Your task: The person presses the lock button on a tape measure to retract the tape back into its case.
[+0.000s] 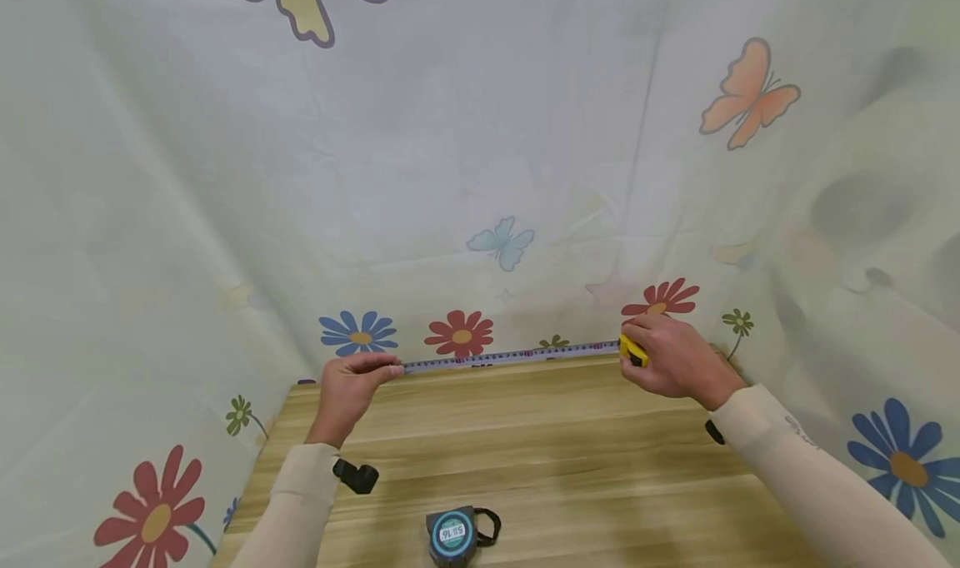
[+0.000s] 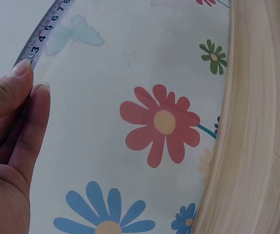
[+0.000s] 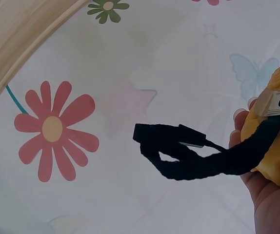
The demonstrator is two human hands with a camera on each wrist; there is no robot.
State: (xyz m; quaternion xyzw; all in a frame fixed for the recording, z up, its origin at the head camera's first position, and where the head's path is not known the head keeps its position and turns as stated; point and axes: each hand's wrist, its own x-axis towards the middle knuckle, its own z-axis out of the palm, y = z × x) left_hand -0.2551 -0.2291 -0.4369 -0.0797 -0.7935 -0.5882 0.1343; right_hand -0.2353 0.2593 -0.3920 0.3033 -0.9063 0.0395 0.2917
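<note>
A yellow tape measure (image 1: 633,350) with its blade (image 1: 510,356) drawn out sits in my right hand (image 1: 678,360). The blade stretches across above the far edge of the table, in front of the flowered sheet. At its free end, my left hand (image 1: 352,389) pinches the blade between thumb and fingers. In the left wrist view, the blade's low numbers (image 2: 45,31) show just past the thumb, which hides the tip. The right wrist view has the yellow case (image 3: 276,161) gripped at the right edge, its black wrist strap (image 3: 193,163) dangling loose.
Near the front of the wooden table (image 1: 570,460) lies a second tape measure (image 1: 452,536), grey with a blue ring and black strap. A pale sheet (image 1: 525,135) printed with flowers and butterflies rises behind the table and along both sides.
</note>
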